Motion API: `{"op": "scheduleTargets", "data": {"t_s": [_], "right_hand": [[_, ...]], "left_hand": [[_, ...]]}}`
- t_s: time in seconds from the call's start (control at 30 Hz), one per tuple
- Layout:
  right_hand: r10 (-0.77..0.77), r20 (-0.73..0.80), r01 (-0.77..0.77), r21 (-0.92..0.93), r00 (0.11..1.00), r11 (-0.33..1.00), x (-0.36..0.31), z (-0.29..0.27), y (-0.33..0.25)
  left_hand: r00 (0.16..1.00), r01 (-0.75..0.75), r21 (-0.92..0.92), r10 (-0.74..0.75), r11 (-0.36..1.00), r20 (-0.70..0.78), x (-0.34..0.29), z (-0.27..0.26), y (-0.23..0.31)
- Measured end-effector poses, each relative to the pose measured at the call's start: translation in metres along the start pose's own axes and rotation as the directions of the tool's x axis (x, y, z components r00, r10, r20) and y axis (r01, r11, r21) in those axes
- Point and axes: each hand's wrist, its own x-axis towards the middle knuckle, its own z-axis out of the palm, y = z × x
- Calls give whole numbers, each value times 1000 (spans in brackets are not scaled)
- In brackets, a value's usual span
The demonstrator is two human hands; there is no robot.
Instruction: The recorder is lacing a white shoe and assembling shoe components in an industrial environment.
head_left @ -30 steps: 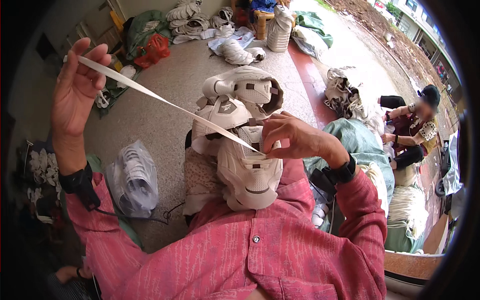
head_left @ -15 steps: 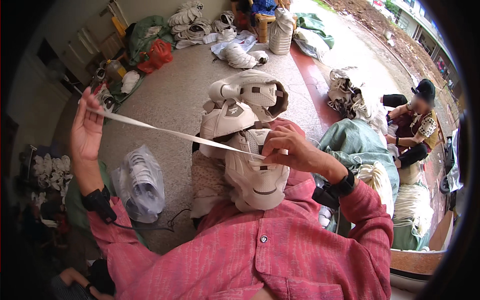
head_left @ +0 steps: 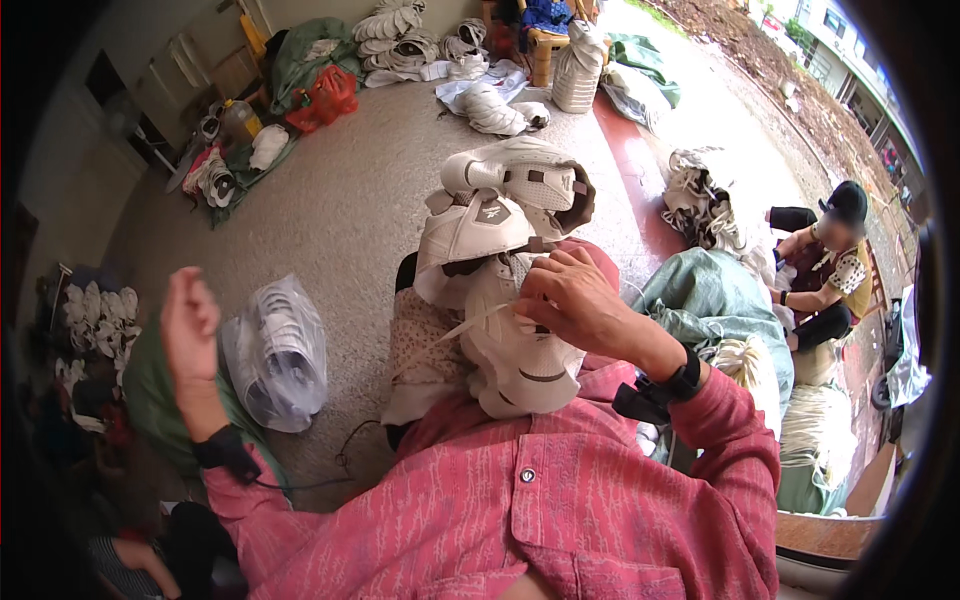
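Note:
A white shoe upper (head_left: 525, 375) lies in my lap, its heel toward me. Further white shoe uppers (head_left: 475, 235) are stacked beyond it. My right hand (head_left: 585, 305) is closed at the upper's opening, its fingertips pinching a flat white shoelace (head_left: 470, 321). From there the lace's loose length trails to the left over the upper. The fingers partly hide the pinched spot. Out to the left, above a clear plastic bag, my left hand (head_left: 192, 330) is raised with nothing visible in it. Its fingers point upward, apart from the lace and slightly blurred.
The clear bag (head_left: 275, 355) on the floor holds stacked white pieces. At right are green sacks (head_left: 710, 290) and bundles of pale laces (head_left: 820, 430). A co-worker (head_left: 835, 260) sits beyond them. Piles of uppers (head_left: 400, 45) and a red bag (head_left: 327, 97) lie at the back.
My left hand has let go of the lace and moved lower. The lace, stretched between both hands before, now hangs loose by the upper. My right hand stays at the upper.

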Motion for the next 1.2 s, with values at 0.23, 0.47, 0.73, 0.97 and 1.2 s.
{"op": "scheduleTargets", "data": {"t_s": [0.23, 0.47, 0.73, 0.97, 1.2], "right_hand": [[-13, -15, 12, -45, 1000, 999, 5, 5, -5], [1, -28, -1, -9, 1000, 1000, 3, 7, -4], [63, -188, -71, -33, 980, 997, 5, 25, 0], [75, -196, -62, 75, 978, 995, 1, 21, -2], [113, -187, -111, 19, 976, 994, -2, 23, -9]], "left_hand": [[579, 41, 573, -487, 819, 654, -32, 130, -128], [373, 500, 567, -754, 655, 541, -52, 133, -130], [921, 354, -651, -131, 671, 366, -40, -13, -73], [999, 41, -733, -30, 679, 29, -45, -115, -58], [772, -329, -642, -194, 693, -605, -25, -29, -44]]}}
